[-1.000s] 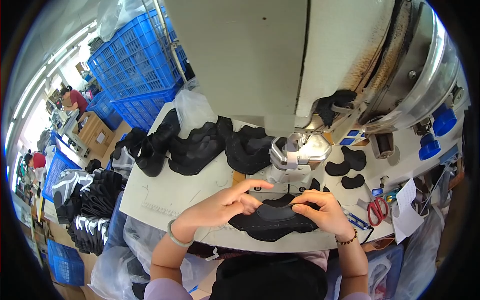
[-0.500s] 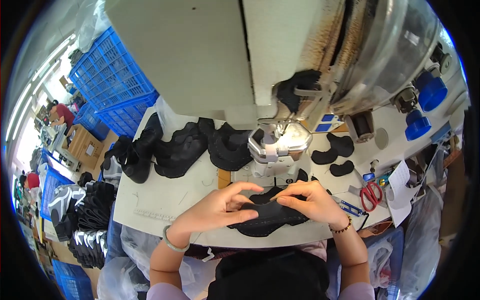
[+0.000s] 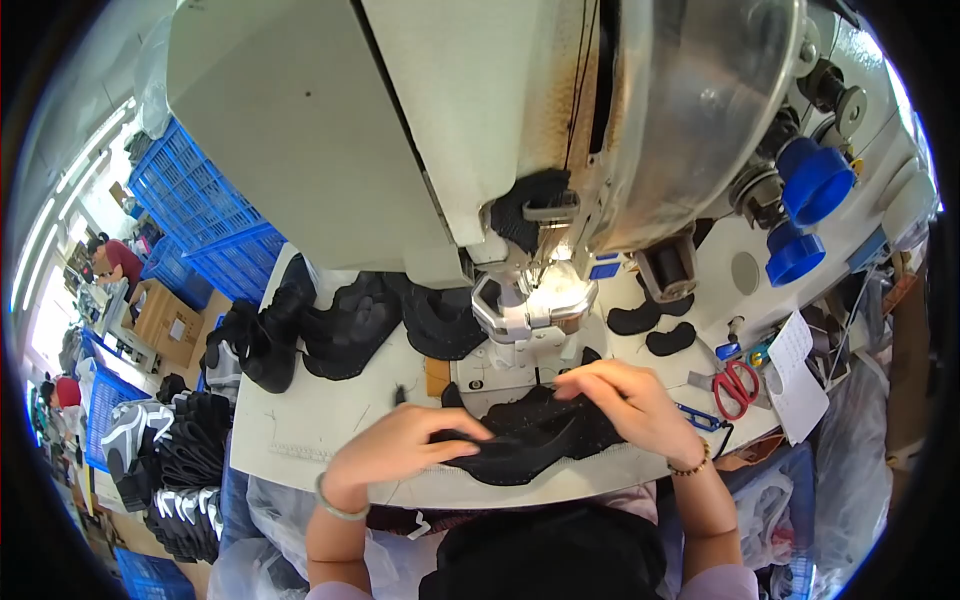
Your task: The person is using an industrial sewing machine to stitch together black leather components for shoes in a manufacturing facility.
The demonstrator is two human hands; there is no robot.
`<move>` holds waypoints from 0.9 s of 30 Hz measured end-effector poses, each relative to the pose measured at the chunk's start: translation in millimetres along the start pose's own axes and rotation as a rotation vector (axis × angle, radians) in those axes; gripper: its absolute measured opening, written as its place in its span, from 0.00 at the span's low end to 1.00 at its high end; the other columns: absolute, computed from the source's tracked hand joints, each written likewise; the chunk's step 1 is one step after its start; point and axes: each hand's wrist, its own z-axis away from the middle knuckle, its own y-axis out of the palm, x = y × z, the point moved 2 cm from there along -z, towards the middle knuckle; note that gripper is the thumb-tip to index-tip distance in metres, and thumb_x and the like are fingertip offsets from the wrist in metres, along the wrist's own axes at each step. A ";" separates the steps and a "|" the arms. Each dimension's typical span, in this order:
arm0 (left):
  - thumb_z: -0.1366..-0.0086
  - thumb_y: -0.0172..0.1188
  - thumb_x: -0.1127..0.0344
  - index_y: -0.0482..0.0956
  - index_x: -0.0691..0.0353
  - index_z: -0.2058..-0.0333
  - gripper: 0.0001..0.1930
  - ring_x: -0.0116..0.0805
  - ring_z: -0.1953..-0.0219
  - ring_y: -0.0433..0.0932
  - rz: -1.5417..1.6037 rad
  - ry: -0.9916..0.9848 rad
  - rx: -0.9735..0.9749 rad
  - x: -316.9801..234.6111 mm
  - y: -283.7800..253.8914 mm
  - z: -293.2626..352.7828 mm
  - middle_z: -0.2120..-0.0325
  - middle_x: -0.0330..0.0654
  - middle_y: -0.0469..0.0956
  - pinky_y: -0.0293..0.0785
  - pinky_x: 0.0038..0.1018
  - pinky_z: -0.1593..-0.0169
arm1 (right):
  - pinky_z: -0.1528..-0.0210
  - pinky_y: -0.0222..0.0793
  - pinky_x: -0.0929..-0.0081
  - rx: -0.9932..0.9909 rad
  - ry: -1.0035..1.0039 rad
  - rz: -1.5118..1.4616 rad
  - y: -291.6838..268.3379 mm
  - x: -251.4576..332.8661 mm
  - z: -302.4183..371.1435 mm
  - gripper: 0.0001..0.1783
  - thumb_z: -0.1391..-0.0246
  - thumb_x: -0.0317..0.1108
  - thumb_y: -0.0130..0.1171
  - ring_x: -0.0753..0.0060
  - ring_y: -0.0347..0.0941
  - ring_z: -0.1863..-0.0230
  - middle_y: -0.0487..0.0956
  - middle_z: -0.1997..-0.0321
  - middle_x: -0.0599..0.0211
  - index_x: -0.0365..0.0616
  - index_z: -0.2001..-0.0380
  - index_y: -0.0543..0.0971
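Note:
A black shoe upper piece (image 3: 520, 440) with light stitch marks lies partly folded on the white table, in front of the sewing machine's needle area (image 3: 540, 305). My left hand (image 3: 400, 452) grips its left part between thumb and fingers. At its upper right, my right hand (image 3: 635, 408) is closed with the fingertips together on the black material; the exact pinch is partly hidden. More black uppers (image 3: 345, 325) sit to the left of the machine. Small curved black pieces (image 3: 670, 339) rest to its right.
Red-handled scissors (image 3: 736, 388), blue thread snips (image 3: 697, 417) and a paper sheet (image 3: 797, 375) lie at the right. A thread spool (image 3: 668, 268) stands beside the machine head (image 3: 300, 120). Blue crates (image 3: 195, 190) and stacked shoes (image 3: 185, 450) are at the left.
My view has shifted, so the machine sits further left. My left hand has moved down and left along the upper piece, which has gone from held fairly flat to folded.

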 end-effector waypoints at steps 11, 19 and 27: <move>0.43 0.58 0.79 0.77 0.70 0.62 0.09 0.20 0.67 0.75 0.195 0.027 -0.785 47.8 -98.2 -4.5 0.68 0.36 0.79 0.70 0.16 0.61 | 0.59 0.67 0.64 -0.509 0.169 0.573 -64.3 -59.3 49.0 0.09 0.52 0.23 0.56 0.53 0.70 0.61 0.73 0.63 0.56 0.35 0.64 0.75; 0.46 0.63 0.70 0.76 0.64 0.61 0.12 0.39 0.62 0.69 -0.414 0.213 -0.733 71.6 -19.2 -76.7 0.65 0.45 0.70 0.67 0.30 0.59 | 0.53 0.66 0.64 -0.436 0.019 0.749 -70.0 -68.3 35.0 0.13 0.54 0.25 0.58 0.52 0.68 0.56 0.71 0.58 0.56 0.33 0.62 0.73; 0.45 0.63 0.62 0.76 0.60 0.60 0.15 0.46 0.63 0.70 -0.506 0.277 -0.493 39.6 12.3 -32.1 0.63 0.46 0.71 0.66 0.36 0.56 | 0.52 0.66 0.65 -0.235 0.068 0.655 -83.2 -76.7 29.2 0.15 0.54 0.27 0.59 0.53 0.68 0.54 0.72 0.58 0.56 0.35 0.61 0.74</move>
